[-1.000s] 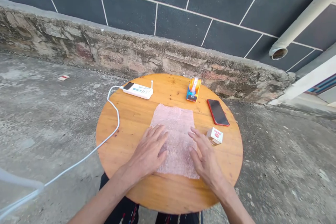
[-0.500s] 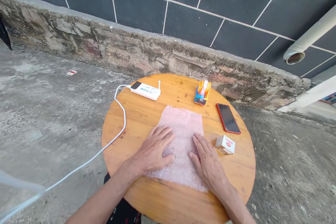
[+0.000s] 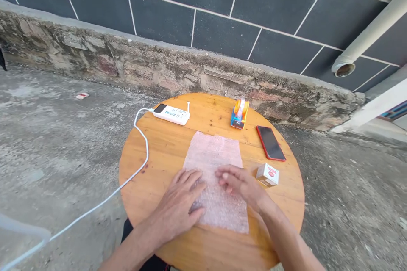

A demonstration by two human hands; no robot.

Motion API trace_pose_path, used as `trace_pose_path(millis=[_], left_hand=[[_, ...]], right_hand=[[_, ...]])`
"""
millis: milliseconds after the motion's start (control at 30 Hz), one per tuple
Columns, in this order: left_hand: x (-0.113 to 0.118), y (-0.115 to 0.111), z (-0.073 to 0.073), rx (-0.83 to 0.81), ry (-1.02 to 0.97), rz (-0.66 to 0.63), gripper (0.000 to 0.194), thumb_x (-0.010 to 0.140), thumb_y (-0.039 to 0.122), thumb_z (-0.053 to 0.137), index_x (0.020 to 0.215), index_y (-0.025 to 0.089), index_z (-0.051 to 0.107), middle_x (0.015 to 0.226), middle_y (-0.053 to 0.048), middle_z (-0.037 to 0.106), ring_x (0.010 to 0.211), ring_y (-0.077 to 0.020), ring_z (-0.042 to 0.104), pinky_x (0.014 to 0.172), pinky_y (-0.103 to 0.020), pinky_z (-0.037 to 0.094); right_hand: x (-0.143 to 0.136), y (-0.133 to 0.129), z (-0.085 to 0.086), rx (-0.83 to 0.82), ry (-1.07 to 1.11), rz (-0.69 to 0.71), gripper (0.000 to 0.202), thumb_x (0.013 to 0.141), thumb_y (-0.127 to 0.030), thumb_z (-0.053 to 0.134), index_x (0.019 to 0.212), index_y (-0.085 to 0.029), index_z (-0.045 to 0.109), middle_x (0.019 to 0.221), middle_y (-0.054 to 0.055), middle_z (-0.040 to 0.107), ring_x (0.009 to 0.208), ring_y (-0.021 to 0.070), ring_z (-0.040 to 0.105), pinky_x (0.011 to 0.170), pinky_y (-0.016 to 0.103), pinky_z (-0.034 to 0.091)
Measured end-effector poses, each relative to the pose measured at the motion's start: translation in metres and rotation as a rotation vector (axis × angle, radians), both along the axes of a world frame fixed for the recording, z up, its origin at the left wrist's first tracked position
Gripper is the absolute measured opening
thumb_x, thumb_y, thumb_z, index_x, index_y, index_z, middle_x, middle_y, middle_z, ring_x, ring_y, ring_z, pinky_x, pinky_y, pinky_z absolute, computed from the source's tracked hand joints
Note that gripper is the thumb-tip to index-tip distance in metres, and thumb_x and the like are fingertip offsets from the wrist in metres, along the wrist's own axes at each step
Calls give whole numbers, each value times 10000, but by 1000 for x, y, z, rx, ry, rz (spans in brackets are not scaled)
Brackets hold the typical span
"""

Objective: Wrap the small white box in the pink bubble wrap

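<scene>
A pinkish sheet of bubble wrap lies flat on the round wooden table. My left hand rests on its left side with fingers spread, palm down. Over the middle of the sheet is my right hand, fingers curved and somewhat apart, seemingly lifted a little, with nothing seen in it. Right of that hand stands a small white and brown box.
A white device with a white cable sits at the table's back left. An orange and blue tape dispenser stands at the back, and a red-edged phone lies to the right. Behind runs a stone wall base.
My right hand has come off the sheet's right side and moved inward over its middle, fingers now curved. My left hand stays on the sheet. The whole view has shifted slightly.
</scene>
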State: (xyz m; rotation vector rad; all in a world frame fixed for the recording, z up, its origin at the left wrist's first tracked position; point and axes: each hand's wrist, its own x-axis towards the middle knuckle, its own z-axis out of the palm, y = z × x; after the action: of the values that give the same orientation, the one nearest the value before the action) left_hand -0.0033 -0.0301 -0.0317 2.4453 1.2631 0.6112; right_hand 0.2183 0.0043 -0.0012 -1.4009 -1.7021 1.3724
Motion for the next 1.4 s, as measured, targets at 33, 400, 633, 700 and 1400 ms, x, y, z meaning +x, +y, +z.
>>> trace_pose_path(millis=[33, 400, 633, 700, 1400], left_hand=[[-1, 0, -2, 0, -12, -1, 441, 740, 225, 652, 1173, 232, 571, 1336, -82, 506, 1270, -281, 412, 1103, -518, 274], [11, -25, -7, 34, -20, -64, 286, 826, 155, 523, 1098, 227, 578, 1440, -62, 398, 1295, -286, 365, 1092, -546, 269], [8, -28, -21, 15, -44, -94, 290, 869, 240, 524, 1157, 228, 546, 1383, -76, 454, 1303, -277, 355, 1111, -549, 240], [7, -27, -20, 7, -59, -99, 288, 864, 242, 534, 1151, 231, 552, 1383, -70, 459, 1303, -276, 357, 1114, -549, 239], [7, -39, -19, 228, -190, -22, 292, 811, 63, 499, 1055, 200, 581, 1228, -99, 562, 1220, -266, 436, 1029, -534, 374]], right_hand=[[6, 5, -1, 53, -6, -152, 345, 830, -420, 561, 1056, -176, 652, 948, 73, 688, 826, 212, 632, 708, 329, 508], [-42, 27, 0, -206, 197, 158, 332, 797, -433, 642, 1040, -212, 686, 1035, 71, 686, 927, 219, 641, 748, 335, 514], [-16, 59, -1, 81, 207, -262, 374, 740, -464, 675, 1020, -216, 677, 1116, 68, 659, 1046, 229, 578, 843, 345, 474], [-14, 42, 4, 48, 180, -198, 351, 784, -441, 652, 1050, -214, 669, 1058, 67, 680, 1007, 230, 602, 846, 357, 474], [43, -75, 4, 421, -189, -363, 205, 884, -375, 532, 977, -237, 652, 1002, 59, 678, 894, 213, 623, 789, 331, 501]])
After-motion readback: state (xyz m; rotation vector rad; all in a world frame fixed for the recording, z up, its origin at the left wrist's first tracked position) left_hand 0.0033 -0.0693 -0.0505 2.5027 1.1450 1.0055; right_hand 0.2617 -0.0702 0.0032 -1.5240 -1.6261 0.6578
